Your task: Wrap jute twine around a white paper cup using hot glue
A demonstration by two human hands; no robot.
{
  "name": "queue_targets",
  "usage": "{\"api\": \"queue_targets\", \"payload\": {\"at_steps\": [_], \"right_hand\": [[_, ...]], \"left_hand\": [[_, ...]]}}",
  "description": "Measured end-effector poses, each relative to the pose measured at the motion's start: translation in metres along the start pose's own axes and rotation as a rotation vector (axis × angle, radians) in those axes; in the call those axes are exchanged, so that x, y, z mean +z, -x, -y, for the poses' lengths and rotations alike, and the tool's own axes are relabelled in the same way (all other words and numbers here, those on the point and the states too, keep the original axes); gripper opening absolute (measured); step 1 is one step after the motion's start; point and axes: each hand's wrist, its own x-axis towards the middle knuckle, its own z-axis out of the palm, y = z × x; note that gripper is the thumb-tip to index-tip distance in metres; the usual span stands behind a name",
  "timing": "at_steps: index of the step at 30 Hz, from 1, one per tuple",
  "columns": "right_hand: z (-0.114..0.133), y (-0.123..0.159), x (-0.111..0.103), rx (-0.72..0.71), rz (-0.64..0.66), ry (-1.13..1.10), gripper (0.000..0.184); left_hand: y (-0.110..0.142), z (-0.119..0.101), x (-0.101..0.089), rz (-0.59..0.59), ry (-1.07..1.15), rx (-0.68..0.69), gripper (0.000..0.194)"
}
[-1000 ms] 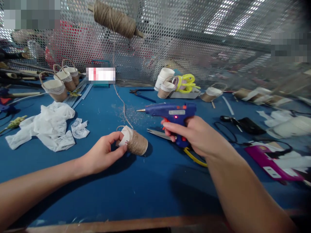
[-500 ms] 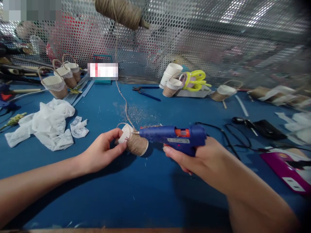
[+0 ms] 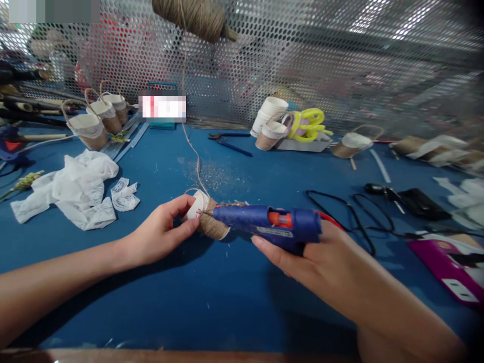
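Observation:
My left hand (image 3: 166, 224) pinches the white rim end of a small paper cup (image 3: 215, 228) that is tilted on its side. Brown twine is wound round the cup's lower part. From it a strand of twine (image 3: 197, 164) runs up to a big spool (image 3: 191, 17) overhead. My right hand (image 3: 313, 254) is closed round the handle of a blue hot glue gun (image 3: 245, 219). Its nozzle points left and lies at the cup, close to the upper edge of the twine winding. The gun's body hides part of the cup.
White lace (image 3: 71, 191) lies at the left, with several twine-wrapped cups (image 3: 88, 133) with handles behind it. Pliers (image 3: 230, 142) lie at the back. White stacked cups (image 3: 269, 113) and a yellow bundle (image 3: 308, 126) stand back right. A black cord (image 3: 340, 201) and a purple object (image 3: 444, 269) are at right.
The glue gun's nozzle has shifted slightly down across the cup, and the gun has tipped a little. My left hand still keeps the cup in nearly the same place.

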Motion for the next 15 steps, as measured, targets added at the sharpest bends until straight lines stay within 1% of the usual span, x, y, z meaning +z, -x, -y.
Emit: {"api": "queue_targets", "payload": {"at_steps": [4,8,15], "right_hand": [[0.0014,0.0001,0.0023,-0.07,-0.081,-0.001,0.01],[0.0021,0.0003,0.0017,-0.09,-0.111,0.013,0.007],[0.0025,-0.001,0.0045,-0.109,-0.062,-0.01,0.006]], "left_hand": [[-0.0008,-0.0005,0.0008,0.01,0.036,0.014,0.016],[-0.0015,-0.0002,0.0011,-0.001,0.031,0.01,0.016],[-0.0022,-0.0002,0.0014,-0.001,0.016,0.009,0.018]]}}
